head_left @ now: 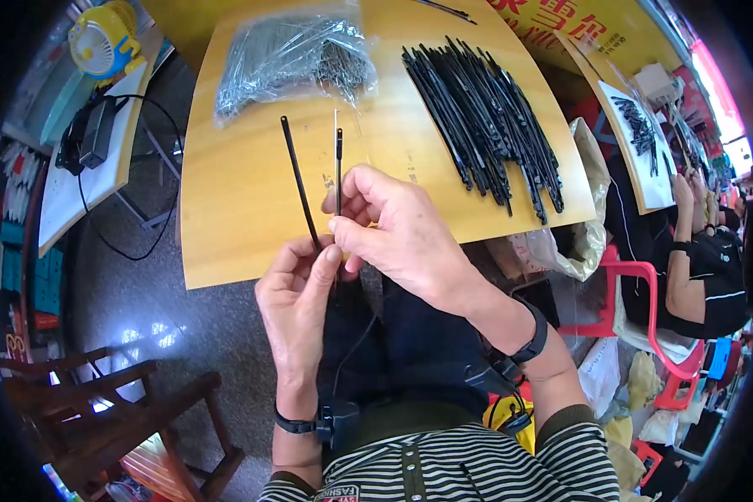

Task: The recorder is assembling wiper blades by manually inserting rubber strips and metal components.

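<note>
My left hand pinches a thin black strip with a small hole at its top end; the strip leans to the left. Beside it, my right hand grips a second black strip upright between thumb and fingers. A thin, pale metal wire sticks up along the top of that second strip. Both hands meet at the table's near edge, and the strips' lower ends are hidden by the fingers. Ahead on the table lie a clear plastic bag of thin metal wires and a large pile of black strips.
The yellow wooden table stands before me. To the left are a yellow fan, a white side table with a cable, and a wooden chair. A pale sack, a red plastic chair and a co-worker are right.
</note>
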Available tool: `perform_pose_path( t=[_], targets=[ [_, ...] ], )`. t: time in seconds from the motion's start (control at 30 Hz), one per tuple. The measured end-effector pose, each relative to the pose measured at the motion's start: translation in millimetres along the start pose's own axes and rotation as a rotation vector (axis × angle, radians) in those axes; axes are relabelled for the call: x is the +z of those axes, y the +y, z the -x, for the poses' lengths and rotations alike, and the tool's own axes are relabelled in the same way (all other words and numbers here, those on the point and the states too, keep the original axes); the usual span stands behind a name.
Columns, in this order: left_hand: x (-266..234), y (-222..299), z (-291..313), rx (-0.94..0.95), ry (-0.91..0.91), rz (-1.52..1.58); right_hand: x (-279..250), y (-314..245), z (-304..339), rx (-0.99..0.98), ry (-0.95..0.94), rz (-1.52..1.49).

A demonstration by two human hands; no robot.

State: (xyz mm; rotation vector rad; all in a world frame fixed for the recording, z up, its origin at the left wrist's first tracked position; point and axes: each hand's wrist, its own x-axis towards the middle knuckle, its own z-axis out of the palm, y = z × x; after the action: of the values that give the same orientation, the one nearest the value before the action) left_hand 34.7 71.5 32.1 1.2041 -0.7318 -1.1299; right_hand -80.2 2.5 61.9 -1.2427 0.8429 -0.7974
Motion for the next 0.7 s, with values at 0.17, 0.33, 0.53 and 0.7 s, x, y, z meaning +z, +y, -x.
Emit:
perform_pose_path(
  t=[0.17, 0.33, 0.53, 0.7],
  targets=[
    [-14, 15, -16, 0.018, 0.054, -0.386, 1, -1, -16, -0.027, -0.003, 0.04],
    [-28, 14, -45, 0.034, 0.19, -0.479, -29, 16, -44, -0.274, 0.305, 0.874],
    [-35, 5, -66, 0.063, 0.209, -0.589, -30, 17, -60, -0.158, 0.39, 1.139],
    [-32, 6, -66, 0.098, 0.262, -0.713, -36, 16, -65, -0.117, 0.423, 1.191]
  ],
)
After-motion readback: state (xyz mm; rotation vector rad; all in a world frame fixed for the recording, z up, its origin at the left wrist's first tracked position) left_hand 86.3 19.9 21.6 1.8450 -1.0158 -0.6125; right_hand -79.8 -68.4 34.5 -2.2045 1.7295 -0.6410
